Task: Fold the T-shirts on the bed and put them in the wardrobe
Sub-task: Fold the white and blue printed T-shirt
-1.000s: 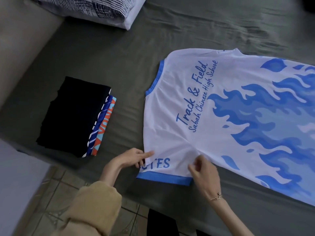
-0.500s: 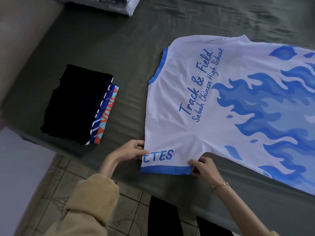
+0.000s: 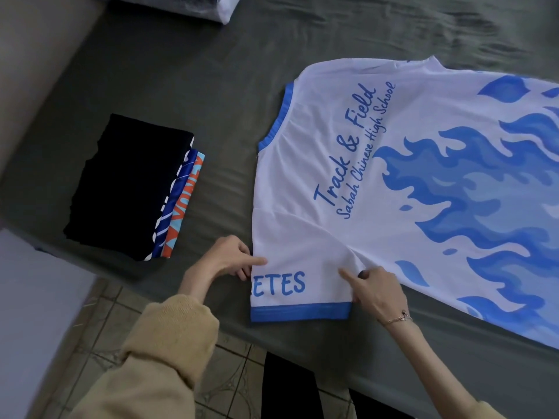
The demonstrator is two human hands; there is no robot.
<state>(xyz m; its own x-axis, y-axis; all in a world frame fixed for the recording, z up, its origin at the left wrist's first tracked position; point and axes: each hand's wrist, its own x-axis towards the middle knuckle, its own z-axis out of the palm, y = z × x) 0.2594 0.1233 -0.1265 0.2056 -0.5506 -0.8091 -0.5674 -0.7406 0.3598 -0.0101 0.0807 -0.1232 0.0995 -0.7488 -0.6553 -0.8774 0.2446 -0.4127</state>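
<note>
- One white T-shirt (image 3: 408,182) with blue flames, spread flat and print-up on the bed (image 3: 196,86), near sleeve (image 3: 299,285) at the bed's near edge.
- Left hand (image 3: 223,261) pinching the sleeve's outer edge, thumb on top, other fingers curled at or under the hem.
- Right hand (image 3: 375,290) at the armpit end of the sleeve, forefinger stretched onto the cloth, remaining fingers curled at the seam; whether gripping or only pressing, cannot tell.
- Three or so folded shirts in a stack (image 3: 133,189) well to the left, black on top, apart from the white one.
- Striped pillow (image 3: 223,7) at the far edge.
- Progress, judged: stack folded, this shirt barely begun, sleeve fold probably next; wardrobe not in view, putting away not yet done.
</note>
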